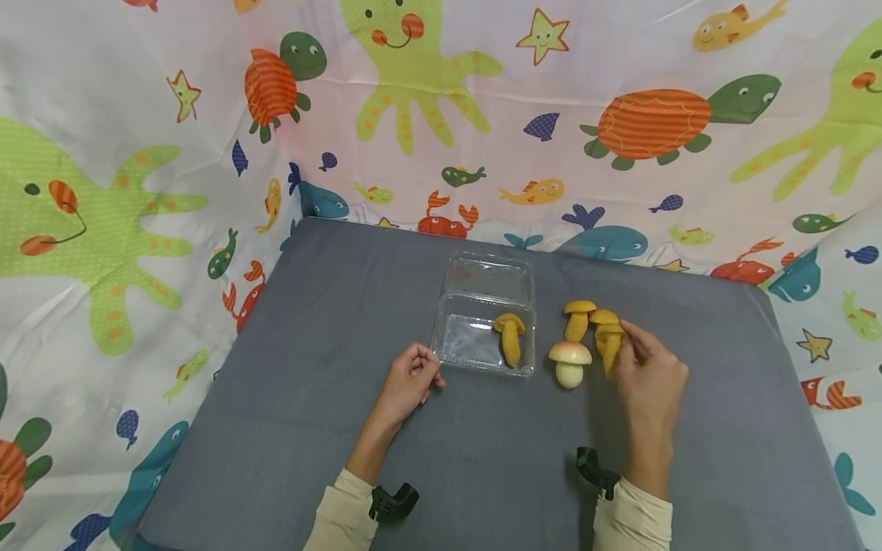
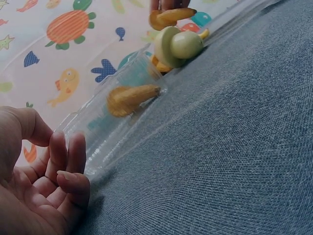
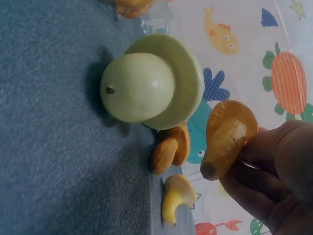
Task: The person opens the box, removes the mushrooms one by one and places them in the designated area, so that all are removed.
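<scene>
A clear plastic clamshell box (image 1: pixel 455 337) lies with its lid (image 1: pixel 489 277) folded back, and one yellow-brown mushroom (image 1: pixel 511 344) inside toward its right. At the near left corner, my left hand (image 1: pixel 408 383) pinches the box's rim between thumb and forefinger. My right hand (image 1: pixel 653 386) grips another yellow-brown mushroom (image 3: pixel 229 137) by its side, raised off the cloth in the right wrist view. Between the box and this hand stand a pale mushroom with a pinkish cap (image 1: pixel 570 363) and a yellow-capped mushroom (image 1: pixel 577 321). A further mushroom (image 1: pixel 604 315) is partly hidden behind the held one.
Grey cloth covers the table (image 1: pixel 310 428). A white curtain (image 1: pixel 475 184) printed with sea animals hangs behind and along both sides. Dark wrist cameras sit on both wrists, the left one (image 1: pixel 394 503) and the right one (image 1: pixel 596 473).
</scene>
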### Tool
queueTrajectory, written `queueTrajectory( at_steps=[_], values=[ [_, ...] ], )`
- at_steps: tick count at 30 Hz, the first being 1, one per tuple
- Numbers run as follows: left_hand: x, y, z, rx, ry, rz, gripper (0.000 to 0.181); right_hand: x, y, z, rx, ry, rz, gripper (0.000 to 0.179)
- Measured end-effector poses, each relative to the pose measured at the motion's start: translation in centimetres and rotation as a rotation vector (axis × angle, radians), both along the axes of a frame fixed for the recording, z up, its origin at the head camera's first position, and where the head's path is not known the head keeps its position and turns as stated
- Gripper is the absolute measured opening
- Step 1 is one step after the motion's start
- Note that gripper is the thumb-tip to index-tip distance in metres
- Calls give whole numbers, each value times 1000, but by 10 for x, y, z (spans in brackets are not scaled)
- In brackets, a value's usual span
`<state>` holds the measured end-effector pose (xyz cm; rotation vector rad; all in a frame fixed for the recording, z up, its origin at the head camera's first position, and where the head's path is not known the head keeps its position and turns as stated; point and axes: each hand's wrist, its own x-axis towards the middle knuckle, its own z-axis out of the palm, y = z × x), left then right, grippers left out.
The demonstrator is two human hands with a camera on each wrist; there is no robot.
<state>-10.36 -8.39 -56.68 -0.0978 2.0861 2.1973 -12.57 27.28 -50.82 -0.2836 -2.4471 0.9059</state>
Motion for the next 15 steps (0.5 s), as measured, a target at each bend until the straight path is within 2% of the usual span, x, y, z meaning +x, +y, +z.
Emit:
queueTrajectory(
  at_steps=[7, 15],
  values=[
    [0, 0, -1, 8, -3, -3, 5, 5, 2, -7, 55, -47, -18, 25],
    [-1, 1, -1, 15, -4, 2, 7, 10, 4, -14, 62, -75, -3, 26]
  ],
)
